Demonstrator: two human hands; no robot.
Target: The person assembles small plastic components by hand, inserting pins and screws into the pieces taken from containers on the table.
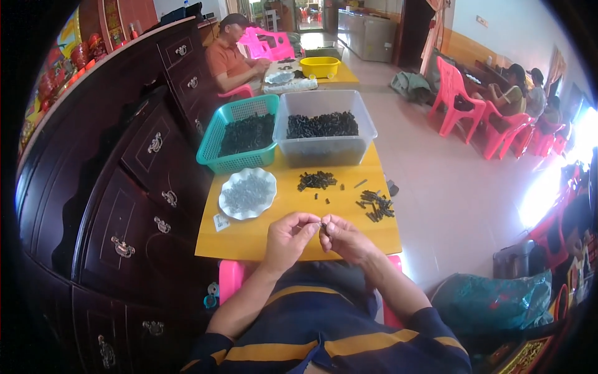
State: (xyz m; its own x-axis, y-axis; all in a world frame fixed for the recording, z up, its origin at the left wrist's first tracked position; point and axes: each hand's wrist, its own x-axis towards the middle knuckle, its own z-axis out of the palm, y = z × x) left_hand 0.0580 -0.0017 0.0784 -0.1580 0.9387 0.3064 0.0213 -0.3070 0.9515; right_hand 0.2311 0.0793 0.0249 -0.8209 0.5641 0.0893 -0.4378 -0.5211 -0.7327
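Over the near edge of the yellow table, my two hands meet at the fingertips. My right hand (346,240) is closed in a pinch on a small black piece (324,229). Against it, my left hand (290,240) is closed too, thumb and forefinger together on something too small to make out. Ahead of them lie a pile of short black pieces (317,180) and, to its right, a looser pile of longer dark pieces (376,204). A white wavy-rimmed plate (272,198) on the left holds many small silvery-grey parts (245,191).
Behind the piles stand a green perforated basket (219,164) and a clear plastic bin (324,154), both holding black pieces. A dark drawer cabinet (124,187) borders the table (286,248) on the left. Another person (232,59) sits working beyond, near a yellow basin (320,67).
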